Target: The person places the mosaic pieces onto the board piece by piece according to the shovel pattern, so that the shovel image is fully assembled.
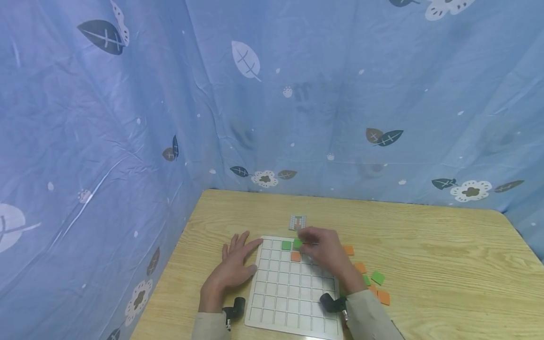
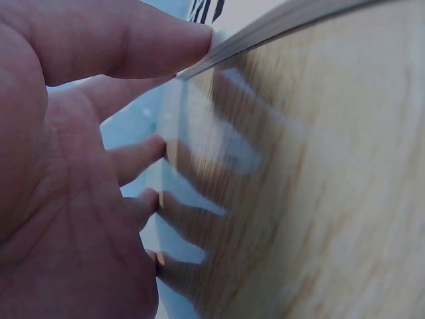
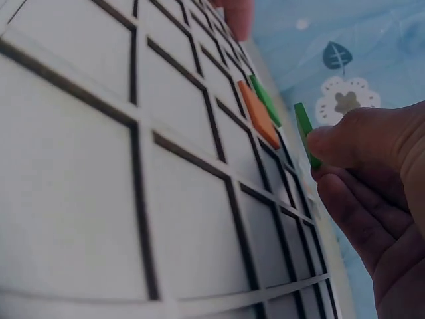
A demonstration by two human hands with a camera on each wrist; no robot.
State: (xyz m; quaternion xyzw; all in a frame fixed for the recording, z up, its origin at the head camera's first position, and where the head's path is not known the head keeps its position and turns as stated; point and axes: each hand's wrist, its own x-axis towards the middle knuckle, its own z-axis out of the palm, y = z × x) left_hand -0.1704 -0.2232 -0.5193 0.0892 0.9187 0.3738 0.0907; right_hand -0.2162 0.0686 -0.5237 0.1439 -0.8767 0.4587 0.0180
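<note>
A white grid board [image 1: 280,288] lies on the table. Near its far edge one green square tile [image 1: 286,245] and an orange tile [image 1: 295,256] sit in cells. My right hand [image 1: 325,248] pinches another green tile [image 3: 304,133] between thumb and fingers, just above the board's far row. In the right wrist view that tile stands on edge, apart from the grid. My left hand [image 1: 233,267] lies at the board's left side with fingers spread. Its thumb [image 2: 166,46] touches the board's edge in the left wrist view, and the other fingertips meet the wooden table.
Several loose orange [image 1: 384,297] and green tiles [image 1: 378,277] lie right of the board, partly behind the right forearm. A small printed pattern card [image 1: 297,222] lies beyond the far edge. Blue patterned curtain [image 1: 297,118] hangs along the table's back and left side.
</note>
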